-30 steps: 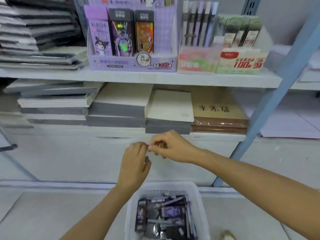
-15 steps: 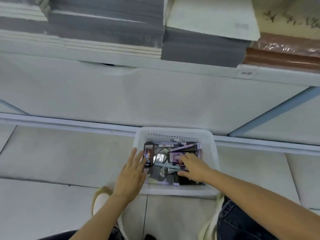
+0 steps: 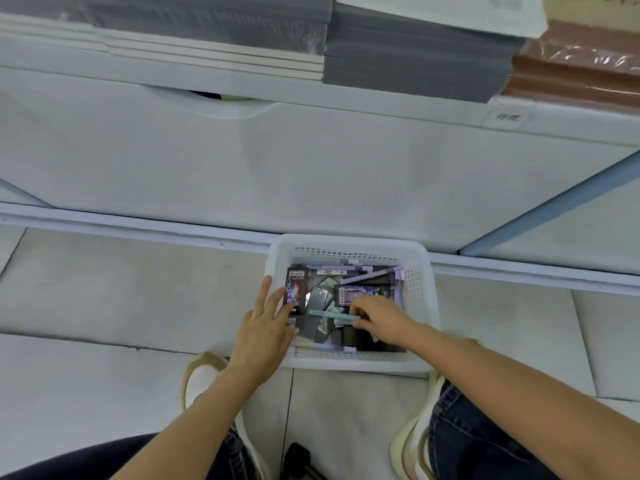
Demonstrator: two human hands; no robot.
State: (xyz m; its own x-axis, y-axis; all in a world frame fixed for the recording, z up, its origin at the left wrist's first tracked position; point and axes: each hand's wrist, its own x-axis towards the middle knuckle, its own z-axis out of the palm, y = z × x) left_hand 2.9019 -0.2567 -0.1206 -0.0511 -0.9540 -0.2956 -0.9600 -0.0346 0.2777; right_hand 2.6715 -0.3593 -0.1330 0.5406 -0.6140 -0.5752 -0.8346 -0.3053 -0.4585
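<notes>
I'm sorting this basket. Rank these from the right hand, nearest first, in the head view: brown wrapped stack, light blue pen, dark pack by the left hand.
1. The light blue pen, in the white basket, at the fingertips of the right hand.
2. The dark pack, at the basket's left side, against the left hand.
3. The brown wrapped stack, on the shelf, upper right.

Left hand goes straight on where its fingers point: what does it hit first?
Likely the dark pack at the basket's left side: the left hand's fingers point at it and seem to touch it. Depth is unclear; they may hover above.
</notes>
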